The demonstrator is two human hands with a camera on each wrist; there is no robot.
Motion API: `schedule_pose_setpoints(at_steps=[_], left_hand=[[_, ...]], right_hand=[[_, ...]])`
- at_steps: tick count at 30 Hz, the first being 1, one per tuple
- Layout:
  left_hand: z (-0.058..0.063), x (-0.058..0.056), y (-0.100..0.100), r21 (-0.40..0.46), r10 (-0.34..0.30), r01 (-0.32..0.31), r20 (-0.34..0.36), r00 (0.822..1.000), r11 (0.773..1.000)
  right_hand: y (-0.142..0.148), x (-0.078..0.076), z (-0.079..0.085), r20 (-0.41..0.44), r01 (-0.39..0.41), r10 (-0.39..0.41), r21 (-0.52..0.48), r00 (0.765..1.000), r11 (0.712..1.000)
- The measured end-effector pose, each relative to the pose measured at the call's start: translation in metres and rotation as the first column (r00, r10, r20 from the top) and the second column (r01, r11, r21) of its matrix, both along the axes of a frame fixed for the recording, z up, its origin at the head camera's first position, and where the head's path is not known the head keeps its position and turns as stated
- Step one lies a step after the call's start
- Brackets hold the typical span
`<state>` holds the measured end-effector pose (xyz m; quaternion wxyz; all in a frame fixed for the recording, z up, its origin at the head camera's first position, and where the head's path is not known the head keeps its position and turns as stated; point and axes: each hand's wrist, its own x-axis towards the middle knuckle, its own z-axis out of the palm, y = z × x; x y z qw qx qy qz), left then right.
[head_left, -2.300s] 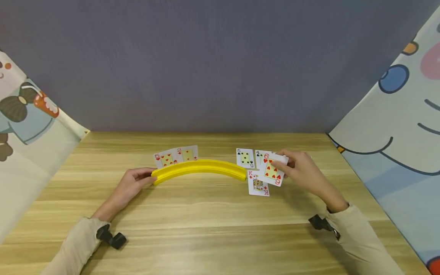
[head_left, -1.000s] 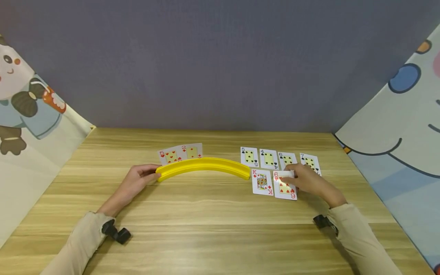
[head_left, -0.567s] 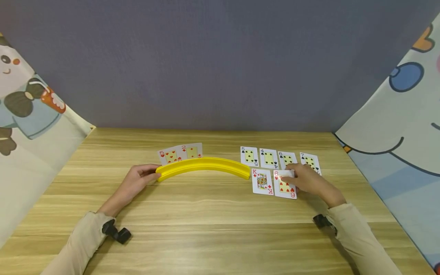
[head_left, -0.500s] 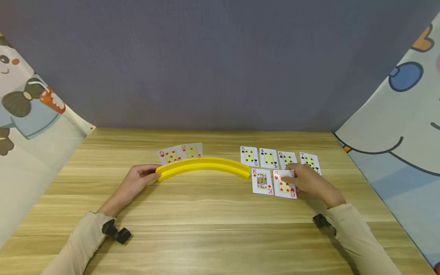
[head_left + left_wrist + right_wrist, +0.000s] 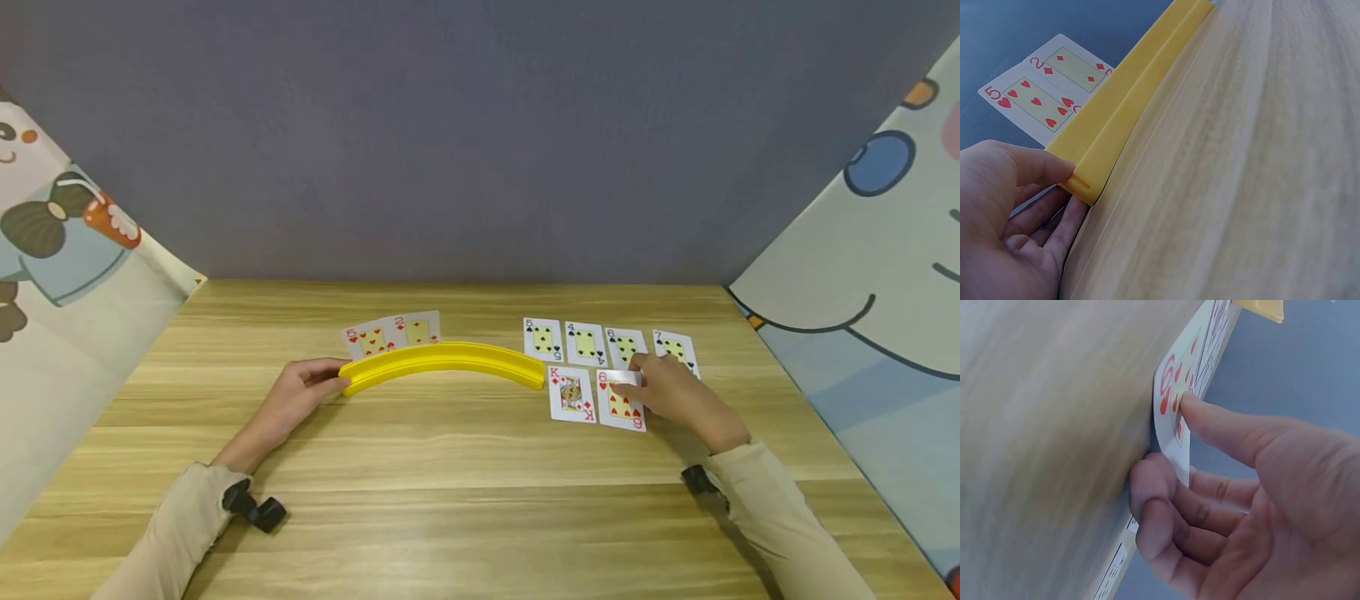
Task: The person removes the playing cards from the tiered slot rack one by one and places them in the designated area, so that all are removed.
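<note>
A curved yellow card holder [image 5: 442, 357] lies on the table, and my left hand [image 5: 285, 407] pinches its left end between thumb and fingers. Standing in its slot are the five of hearts [image 5: 1032, 103] and the two of diamonds [image 5: 1075, 70], their lower parts hidden. On the right, my right hand [image 5: 686, 400] pinches the six of hearts [image 5: 622, 414] by its right side. The thumb presses on the face, and in the right wrist view the other fingers curl at the card's edge. The king of diamonds [image 5: 572, 395] lies flat just left of that card.
Behind these lies a row of spades: the five [image 5: 542, 340], four [image 5: 586, 344], six [image 5: 625, 343] and seven [image 5: 672, 343], the last partly covered by my right hand. A grey wall [image 5: 465, 150] rises behind the table [image 5: 420, 517]. Cartoon-printed panels flank both sides.
The six of hearts came down from over the king and spades to the table at the king's right, uncovering them. Over the last second almost nothing moved; the left hand kept its hold.
</note>
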<state>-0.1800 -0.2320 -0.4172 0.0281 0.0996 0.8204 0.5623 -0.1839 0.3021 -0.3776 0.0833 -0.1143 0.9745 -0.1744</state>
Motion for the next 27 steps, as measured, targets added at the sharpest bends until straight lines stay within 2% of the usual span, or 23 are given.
schedule_pose_setpoints(at_steps=[19, 27], left_hand=[[-0.003, -0.001, -0.001, -0.032, 0.0, -0.001, -0.021, 1.0, 1.0], [-0.003, -0.002, -0.001, -0.031, 0.002, -0.003, -0.011, 1.0, 1.0]], right_hand=[[-0.009, 0.005, 0.005, -0.104, 0.053, -0.041, 0.111, 0.994, 0.992], [-0.011, 0.008, 0.007, -0.165, 0.039, -0.019, 0.119, 0.986, 0.992]])
